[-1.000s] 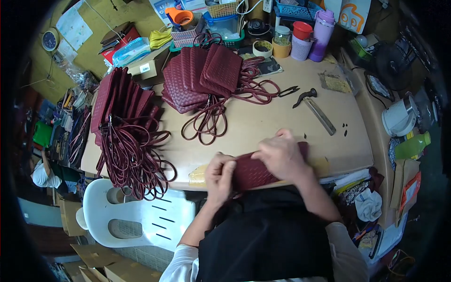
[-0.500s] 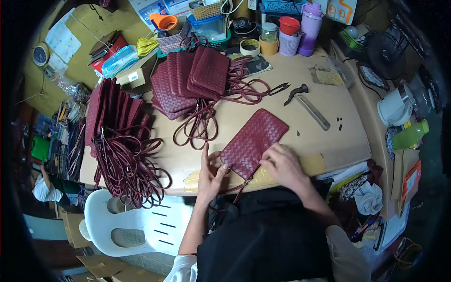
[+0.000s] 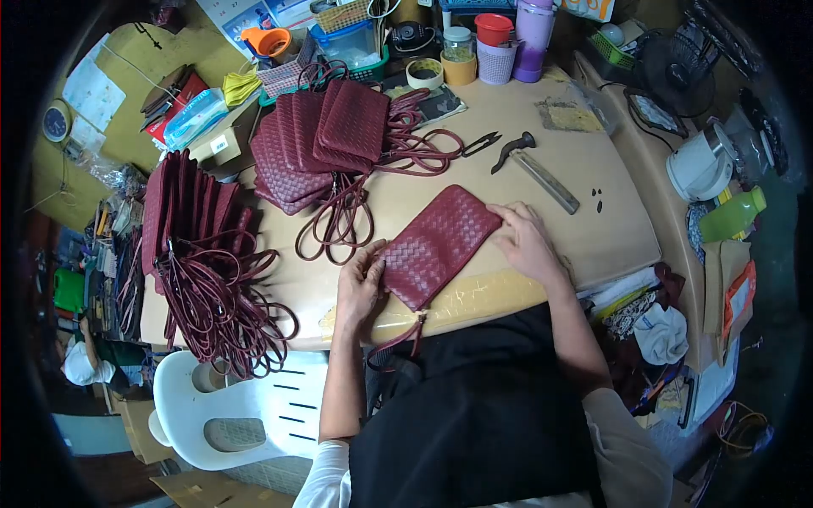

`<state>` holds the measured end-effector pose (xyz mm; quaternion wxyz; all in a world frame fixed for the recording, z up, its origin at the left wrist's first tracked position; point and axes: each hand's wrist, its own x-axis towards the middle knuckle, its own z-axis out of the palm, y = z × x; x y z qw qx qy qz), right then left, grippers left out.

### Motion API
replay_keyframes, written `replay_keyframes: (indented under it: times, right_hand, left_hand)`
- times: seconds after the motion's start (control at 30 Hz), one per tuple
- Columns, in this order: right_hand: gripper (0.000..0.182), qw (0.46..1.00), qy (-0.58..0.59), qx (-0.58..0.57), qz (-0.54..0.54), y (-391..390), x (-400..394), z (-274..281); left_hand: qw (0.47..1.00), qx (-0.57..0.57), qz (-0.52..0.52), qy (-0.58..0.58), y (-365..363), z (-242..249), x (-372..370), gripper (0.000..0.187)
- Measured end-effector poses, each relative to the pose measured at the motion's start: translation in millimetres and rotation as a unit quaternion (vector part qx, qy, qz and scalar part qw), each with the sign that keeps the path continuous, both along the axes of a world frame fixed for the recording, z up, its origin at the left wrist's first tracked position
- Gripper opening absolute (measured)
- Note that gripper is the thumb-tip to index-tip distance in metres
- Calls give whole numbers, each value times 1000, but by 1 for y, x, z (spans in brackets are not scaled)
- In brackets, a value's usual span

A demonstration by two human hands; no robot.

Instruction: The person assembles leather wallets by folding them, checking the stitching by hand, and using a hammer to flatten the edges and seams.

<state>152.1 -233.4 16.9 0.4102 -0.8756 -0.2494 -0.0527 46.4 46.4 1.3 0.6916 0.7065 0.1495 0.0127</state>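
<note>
A burgundy woven wristlet pouch [image 3: 440, 245] lies at a slant on the table in front of me, its strap hanging over the front edge. My left hand [image 3: 362, 284] grips the pouch's left edge with curled fingers. At the upper right corner, my right hand [image 3: 527, 244] pinches the pouch between thumb and fingers. Beyond it, several similar pouches [image 3: 360, 127] are stacked with their straps looped out. To the left, another row of burgundy pouches [image 3: 190, 203] stands on edge, a tangle of straps [image 3: 224, 305] spilling over the table's front.
A hammer [image 3: 546, 180] and small pliers-like cutters [image 3: 481, 144] lie at the back right, near small dark bits [image 3: 598, 203]. Tape [image 3: 424, 74], jars and a purple bottle [image 3: 533, 38] line the back. A white chair [image 3: 292, 406] stands front left; folded cloths [image 3: 660, 334] sit right.
My right hand has moved from the pouch's lower right side up to its upper right corner. My left hand has closed further on the left edge. The whole view has shifted slightly.
</note>
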Motion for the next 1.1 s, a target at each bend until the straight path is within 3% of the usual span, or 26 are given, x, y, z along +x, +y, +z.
replay_keyframes:
  times: [0.07,0.13,0.17,0.2,0.27,0.3,0.4,0.53,0.67,0.7,0.73,0.8,0.87,0.93,0.97,1.03,1.07,1.1]
  right_hand:
    - [32,1000,8,25,4,0,-15,10]
    - [24,993,97,60,-3,-2,-23,17]
    - [24,994,97,60,2,-1,-27,21]
    - [18,994,60,88,5,0,-31,24]
    - [14,993,20,115,11,-1,-35,32]
    - [13,994,18,102,18,-3,-35,37]
    - [14,996,7,85,21,-5,-32,38]
    - [15,995,20,97,9,-6,-32,30]
    - [17,992,43,119,7,-10,-40,43]
    - [19,992,63,77,81,-17,-39,49]
    - [21,984,82,36,153,-24,-38,55]
    - [30,986,70,12,151,-40,-24,52]
    - [42,999,-23,39,-9,-48,8,25]
    - [52,985,-66,-72,-140,-45,36,17]
    - [52,985,-66,-73,-143,-40,48,10]
    - [50,930,-125,-267,-218,-27,68,-3]
    - [50,930,-124,-267,-221,-26,77,-7]
    - [46,928,-105,-289,-212,-25,86,-10]
  left_hand:
    - [999,-42,0,5,7,-1,-1,33]
    - [961,-273,26,27,15,1,-2,33]
    - [942,-299,133,69,-9,29,4,37]
    - [942,-300,137,67,-1,26,-1,37]
    - [929,-368,-17,44,17,12,-15,42]
    - [942,-327,33,68,17,6,-18,49]
    - [954,-288,-13,76,22,6,-18,50]
    - [946,-300,5,122,20,6,-17,52]
    - [948,-315,-34,23,20,0,-15,44]
    - [948,-315,-36,25,21,0,-15,44]
    - [970,-241,-25,-2,24,2,-15,39]
    - [994,-90,-5,-56,29,6,-15,42]
    - [995,-88,-30,-41,30,17,-14,48]
    - [994,-56,-58,-67,25,23,-7,50]
    - [994,-56,-61,-67,23,26,-2,50]
    - [964,227,-95,-100,19,30,8,56]
    - [846,508,-55,-151,12,30,11,61]
    - [814,552,-49,-171,-2,38,11,59]
